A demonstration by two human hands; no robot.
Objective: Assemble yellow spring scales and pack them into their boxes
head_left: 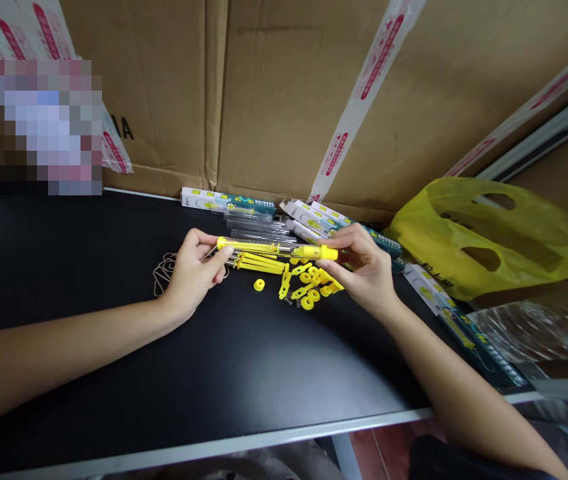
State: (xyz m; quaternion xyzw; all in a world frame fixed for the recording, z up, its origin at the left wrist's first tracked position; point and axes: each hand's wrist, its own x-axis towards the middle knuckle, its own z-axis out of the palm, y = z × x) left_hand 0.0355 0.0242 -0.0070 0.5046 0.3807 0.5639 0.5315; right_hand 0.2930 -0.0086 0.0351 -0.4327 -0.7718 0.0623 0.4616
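Facing inward, both hands point(193, 270) point(364, 270) pinch a tube point(264, 248).

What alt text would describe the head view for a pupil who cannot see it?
A person's left hand and right hand hold a slim clear and yellow tube over a black table. Loose yellow parts and small springs lie on it, with printed boxes behind and a yellow bag at right.

Pale glare on black tabletop point(284, 373)
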